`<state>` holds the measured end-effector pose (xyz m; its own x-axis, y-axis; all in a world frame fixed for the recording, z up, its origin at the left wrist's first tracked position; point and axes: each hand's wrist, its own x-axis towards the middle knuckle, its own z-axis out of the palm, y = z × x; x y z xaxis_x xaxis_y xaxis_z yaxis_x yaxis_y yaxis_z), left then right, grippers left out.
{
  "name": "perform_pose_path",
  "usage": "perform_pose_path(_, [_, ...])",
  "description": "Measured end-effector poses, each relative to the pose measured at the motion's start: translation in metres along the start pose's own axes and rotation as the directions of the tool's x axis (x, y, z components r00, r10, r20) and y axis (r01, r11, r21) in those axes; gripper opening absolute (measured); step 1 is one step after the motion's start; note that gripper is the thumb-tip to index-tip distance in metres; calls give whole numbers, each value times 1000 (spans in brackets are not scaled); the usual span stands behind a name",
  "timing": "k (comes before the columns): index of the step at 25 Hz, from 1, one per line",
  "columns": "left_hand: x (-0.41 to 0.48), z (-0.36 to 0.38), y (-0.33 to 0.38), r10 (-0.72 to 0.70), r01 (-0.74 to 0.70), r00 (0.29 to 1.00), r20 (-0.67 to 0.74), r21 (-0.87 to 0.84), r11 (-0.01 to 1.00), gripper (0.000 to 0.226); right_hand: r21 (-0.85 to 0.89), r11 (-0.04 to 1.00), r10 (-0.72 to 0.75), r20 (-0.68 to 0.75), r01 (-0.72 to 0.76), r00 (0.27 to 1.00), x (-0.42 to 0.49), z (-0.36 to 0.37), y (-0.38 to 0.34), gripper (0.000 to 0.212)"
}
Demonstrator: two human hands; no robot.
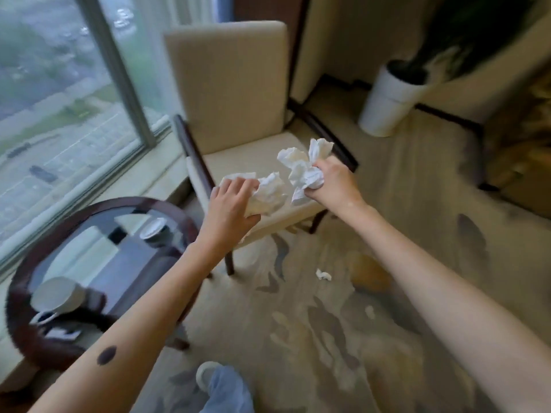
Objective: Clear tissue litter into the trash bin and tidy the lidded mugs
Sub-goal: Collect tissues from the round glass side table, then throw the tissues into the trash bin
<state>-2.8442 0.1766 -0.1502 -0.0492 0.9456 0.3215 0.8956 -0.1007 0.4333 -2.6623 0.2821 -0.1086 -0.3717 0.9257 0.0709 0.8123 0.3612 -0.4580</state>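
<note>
My left hand (231, 204) grips a crumpled white tissue (268, 195) over the front of the cream chair seat (247, 162). Just to its right, my right hand (331, 181) holds a bunch of crumpled tissues (301, 166) above the seat. More tissue scraps lie on the carpet: one (323, 275) near the chair leg, a smaller one (369, 311) further right. On the round glass table (98, 263) at the left lies a white mug (58, 293) on its side. A white lid (152, 228) rests further back on the glass. A white bin (387, 99) stands at the back right.
A window with a sill runs along the left. The cream chair has dark wooden arms and legs. A dark plant hangs over the white bin, and a dark-framed piece of furniture stands at the right. My shoe (205, 372) shows at the bottom on the patterned carpet.
</note>
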Motion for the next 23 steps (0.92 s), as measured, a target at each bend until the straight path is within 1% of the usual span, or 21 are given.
perform_pose_path(2, [8, 17, 72, 127, -124, 991, 42, -64, 990, 53, 5, 993, 118, -81, -118, 990, -53, -54, 50, 37])
perform_pose_path(5, [10, 47, 181, 322, -307, 941, 100, -145, 941, 50, 17, 961, 273, -210, -276, 939, -143, -125, 118, 33])
perform_pose_path(8, [-5, 77, 295, 504, -461, 853, 136, -259, 849, 46, -7, 892, 424, -333, -452, 842, -246, -189, 181, 29])
perform_pose_path(10, [-21, 96, 364, 620, -555, 770, 150, -321, 768, 44, 7, 826, 519, -397, -564, 757, -313, -223, 215, 28])
perform_pose_path(12, [-41, 119, 437, 739, -645, 657, 150, -396, 654, 41, 53, 743, 607, -474, -667, 638, -386, -251, 245, 27])
perform_pose_path(14, [-63, 141, 507, 831, -699, 538, 143, -475, 534, 41, 133, 658, 683, -521, -742, 512, -456, -270, 271, 23])
perform_pose_path(15, [-75, 152, 541, 873, -717, 469, 138, -517, 467, 42, 168, 602, 722, -532, -781, 442, -491, -277, 283, 22])
perform_pose_path(16, [-90, 163, 581, 913, -732, 386, 130, -559, 389, 43, 196, 527, 760, -543, -827, 356, -529, -285, 294, 22])
perform_pose_path(19, [-136, 189, 684, 982, -727, 171, 80, -662, 181, 46, 275, 307, 831, -545, -911, 115, -628, -304, 313, 30])
perform_pose_path(20, [-152, 197, 712, 992, -713, 112, 66, -690, 126, 47, 306, 253, 839, -542, -918, 51, -655, -308, 315, 31])
perform_pose_path(22, [-194, 213, 775, 998, -673, -44, 33, -740, -5, 49, 370, 134, 815, -569, -920, -110, -717, -316, 314, 30])
perform_pose_path(23, [-216, 219, 799, 994, -653, -108, 18, -755, -57, 51, 396, 78, 796, -577, -915, -182, -743, -316, 311, 28])
